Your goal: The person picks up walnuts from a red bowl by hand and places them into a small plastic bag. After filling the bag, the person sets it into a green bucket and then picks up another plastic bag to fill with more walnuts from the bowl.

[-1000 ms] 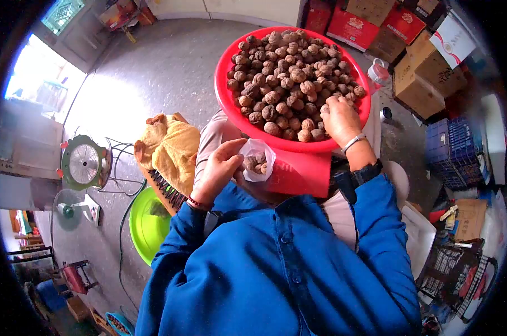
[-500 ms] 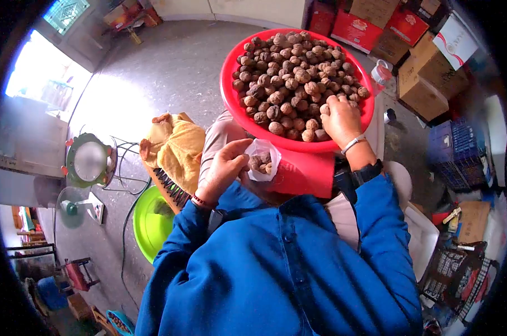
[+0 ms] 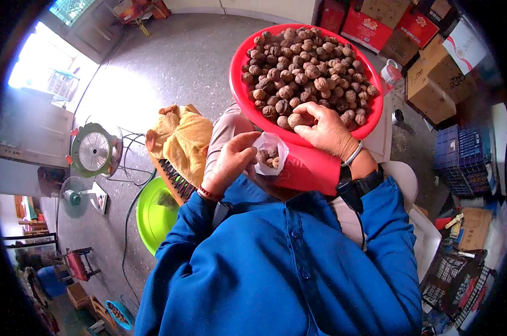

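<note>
The right hand (image 3: 327,131) pinches a walnut (image 3: 295,120), likely light, rigid and best gripped round its middle; the left hand (image 3: 229,162) pinches the bag (image 3: 282,152), seemingly flimsy, at its rim.

Light — bright opening (image 3: 38,56), upper left | white glare on floor (image 3: 169,61) | edges — fisheye-bent, corners black

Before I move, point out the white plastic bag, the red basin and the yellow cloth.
White plastic bag (image 3: 271,140): head view, inner wall near its upper rim.
Red basin (image 3: 236,73): head view, left side of its rim.
Yellow cloth (image 3: 187,140): head view, middle of its folded top.
</note>
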`<move>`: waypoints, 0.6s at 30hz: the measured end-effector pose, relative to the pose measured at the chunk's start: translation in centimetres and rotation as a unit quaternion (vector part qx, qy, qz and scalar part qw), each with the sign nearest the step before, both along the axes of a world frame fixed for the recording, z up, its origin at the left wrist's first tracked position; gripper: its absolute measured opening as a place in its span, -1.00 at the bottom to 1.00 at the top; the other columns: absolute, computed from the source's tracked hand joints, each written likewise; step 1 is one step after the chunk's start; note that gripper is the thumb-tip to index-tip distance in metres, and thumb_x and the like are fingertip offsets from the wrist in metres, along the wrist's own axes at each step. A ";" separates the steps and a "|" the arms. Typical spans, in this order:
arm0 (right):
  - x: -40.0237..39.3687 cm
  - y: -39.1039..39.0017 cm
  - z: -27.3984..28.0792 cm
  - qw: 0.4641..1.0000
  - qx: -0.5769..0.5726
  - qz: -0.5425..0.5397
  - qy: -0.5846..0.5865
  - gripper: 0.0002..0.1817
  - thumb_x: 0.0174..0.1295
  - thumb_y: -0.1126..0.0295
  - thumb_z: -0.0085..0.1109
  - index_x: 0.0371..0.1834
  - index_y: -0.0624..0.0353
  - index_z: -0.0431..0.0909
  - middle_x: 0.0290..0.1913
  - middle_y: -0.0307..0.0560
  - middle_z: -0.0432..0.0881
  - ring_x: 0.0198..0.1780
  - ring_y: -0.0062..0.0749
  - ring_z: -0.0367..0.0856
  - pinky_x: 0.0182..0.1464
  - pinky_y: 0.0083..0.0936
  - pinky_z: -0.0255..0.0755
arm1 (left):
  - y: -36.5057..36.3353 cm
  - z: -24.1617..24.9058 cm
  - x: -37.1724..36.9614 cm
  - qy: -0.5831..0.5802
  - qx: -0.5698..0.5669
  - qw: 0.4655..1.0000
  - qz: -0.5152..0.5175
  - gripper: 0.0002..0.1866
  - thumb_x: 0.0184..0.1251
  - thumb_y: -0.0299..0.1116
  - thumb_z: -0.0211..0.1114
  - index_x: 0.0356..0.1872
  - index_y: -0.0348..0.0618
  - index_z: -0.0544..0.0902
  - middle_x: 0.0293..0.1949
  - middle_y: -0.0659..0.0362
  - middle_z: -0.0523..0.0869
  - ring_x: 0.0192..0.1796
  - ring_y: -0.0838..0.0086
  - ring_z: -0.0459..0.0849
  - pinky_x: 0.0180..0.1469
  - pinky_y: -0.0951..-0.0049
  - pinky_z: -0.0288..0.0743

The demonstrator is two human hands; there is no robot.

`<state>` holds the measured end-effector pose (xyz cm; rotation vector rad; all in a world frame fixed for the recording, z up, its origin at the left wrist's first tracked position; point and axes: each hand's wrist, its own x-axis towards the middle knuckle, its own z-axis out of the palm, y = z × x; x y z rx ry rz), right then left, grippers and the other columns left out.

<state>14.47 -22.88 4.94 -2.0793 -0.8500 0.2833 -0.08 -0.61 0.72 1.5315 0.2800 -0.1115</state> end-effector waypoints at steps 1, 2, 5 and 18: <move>-0.1 0.0 -0.1 1.000 0.000 0.000 0.000 -0.67 0.17 0.47 0.35 0.03 0.22 0.61 -0.15 -0.08 0.71 -0.12 -0.46 0.69 -0.05 -0.49 0.61 | 0.0 0.0 0.0 0.004 -0.002 1.000 -0.001 -0.49 0.33 -0.51 0.11 0.33 -0.36 0.45 -0.21 0.12 0.69 -0.45 0.53 0.64 -0.53 0.54 0.60; -0.1 0.0 -0.1 0.999 0.014 0.011 0.034 -0.68 0.20 0.47 0.35 0.02 0.23 0.61 -0.14 -0.09 0.72 -0.11 -0.48 0.69 -0.04 -0.49 0.61 | 0.0 -0.1 0.0 0.009 -0.004 1.000 -0.001 -0.49 0.33 -0.51 0.11 0.33 -0.35 0.46 -0.23 0.13 0.68 -0.46 0.53 0.63 -0.54 0.54 0.60; -0.7 0.3 0.1 0.993 0.053 0.029 0.104 -0.72 0.22 0.42 0.34 -0.02 0.22 0.62 -0.16 -0.09 0.74 -0.11 -0.46 0.71 -0.02 -0.44 0.61 | 0.2 -0.6 0.1 -0.002 -0.007 1.000 -0.005 -0.50 0.33 -0.51 0.11 0.33 -0.34 0.46 -0.26 0.14 0.68 -0.48 0.53 0.63 -0.54 0.55 0.59; 0.6 -0.4 0.9 0.996 0.052 -0.026 0.064 -0.77 0.32 0.42 0.31 0.00 0.24 0.62 -0.25 -0.12 0.72 -0.18 -0.46 0.71 -0.09 -0.48 0.60 | 0.3 -1.2 0.1 -0.025 0.003 1.000 0.003 -0.49 0.33 -0.52 0.11 0.33 -0.33 0.47 -0.30 0.16 0.67 -0.50 0.54 0.62 -0.52 0.53 0.57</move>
